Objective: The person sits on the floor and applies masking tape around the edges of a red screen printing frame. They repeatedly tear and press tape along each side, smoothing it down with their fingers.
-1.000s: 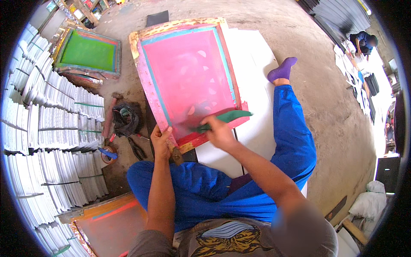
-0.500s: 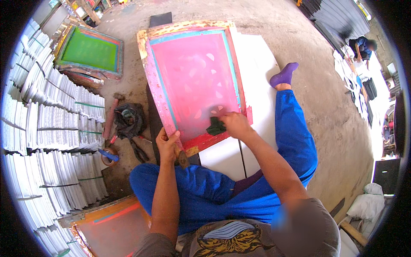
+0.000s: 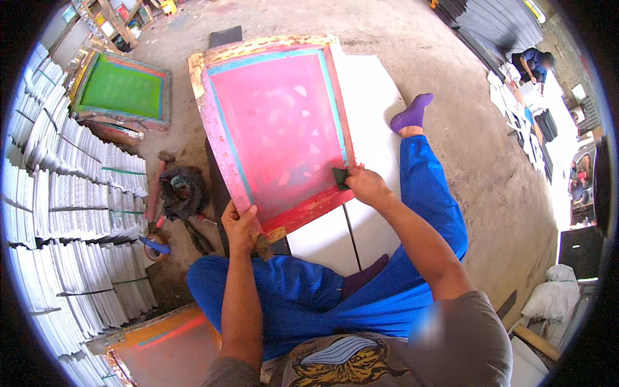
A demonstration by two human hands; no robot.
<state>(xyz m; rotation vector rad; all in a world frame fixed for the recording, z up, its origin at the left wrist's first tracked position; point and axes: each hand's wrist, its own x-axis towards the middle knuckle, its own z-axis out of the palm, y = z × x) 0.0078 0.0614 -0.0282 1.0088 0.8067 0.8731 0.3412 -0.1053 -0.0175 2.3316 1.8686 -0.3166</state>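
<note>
A screen-printing frame [image 3: 277,122] with pink mesh, a worn wooden border and blue tape inside it leans tilted in front of me. My left hand [image 3: 240,227] grips its lower left corner, thumb on the front face. In my right hand [image 3: 369,185] is a dark green cloth [image 3: 340,178], bunched between the fingers and pressed against the lower right part of the mesh near the red lower edge. Pale half-round shapes show on the mesh. Under and beside the frame lies a white board [image 3: 374,97].
Stacks of white sheets [image 3: 77,209] tied with bands line the left side. A green screen frame [image 3: 122,87], a hammer [image 3: 157,187], a black bag [image 3: 182,193] and a tape roll [image 3: 157,248] lie nearby. Another frame [image 3: 167,351] rests at lower left. A co-worker [image 3: 534,66] bends at far right.
My right hand has moved the cloth right and slightly up, from the lower middle of the mesh toward its right edge. My left hand keeps its hold on the corner.
</note>
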